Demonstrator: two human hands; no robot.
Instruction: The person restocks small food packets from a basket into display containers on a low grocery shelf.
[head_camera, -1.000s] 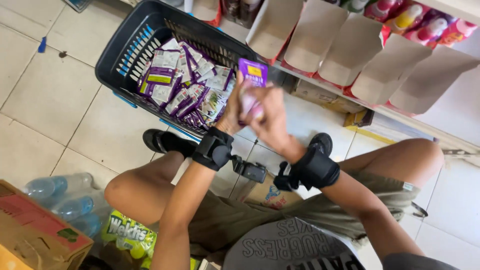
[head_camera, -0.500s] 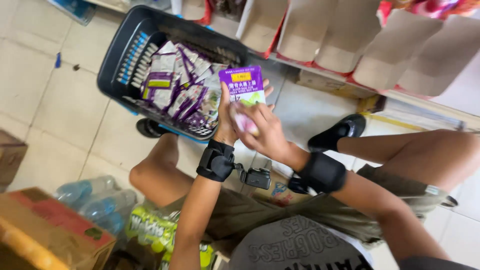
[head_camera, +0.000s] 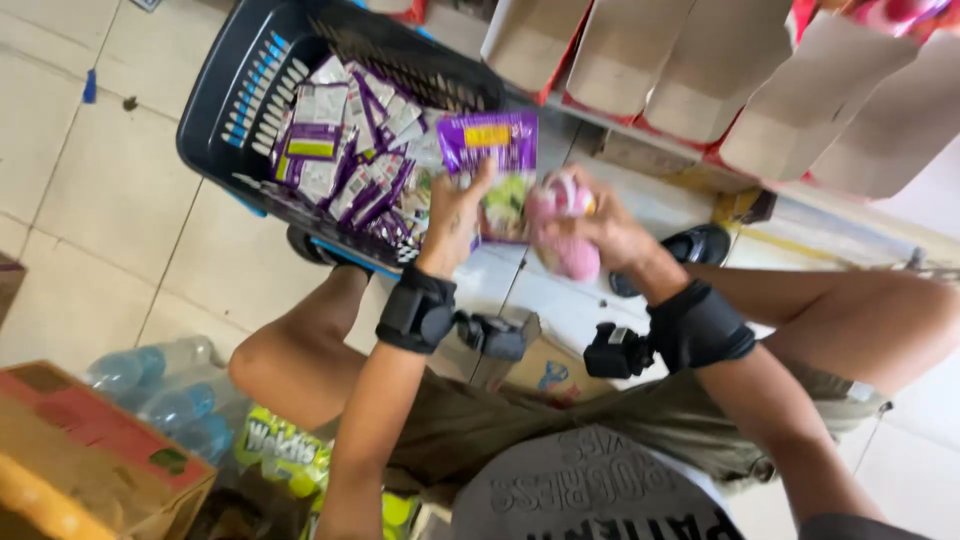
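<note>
Pale tiled floor, dark plastic basket full of purple and white packets standing on it, clear water bottles lying near a cardboard box, black shoe by the shelf foot

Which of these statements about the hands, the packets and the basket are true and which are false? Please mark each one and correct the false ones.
1. The left hand holds a purple packet. True.
2. The right hand is empty. False: it holds a pink item; what kind it is cannot be told.
3. The dark basket holds many purple and white packets. True.
4. The basket stands on a table. False: it stands on the tiled floor.
5. Both wrists carry black bands. True.
6. The cardboard trays on the shelf are blue. False: they are brown with red edges.
</note>
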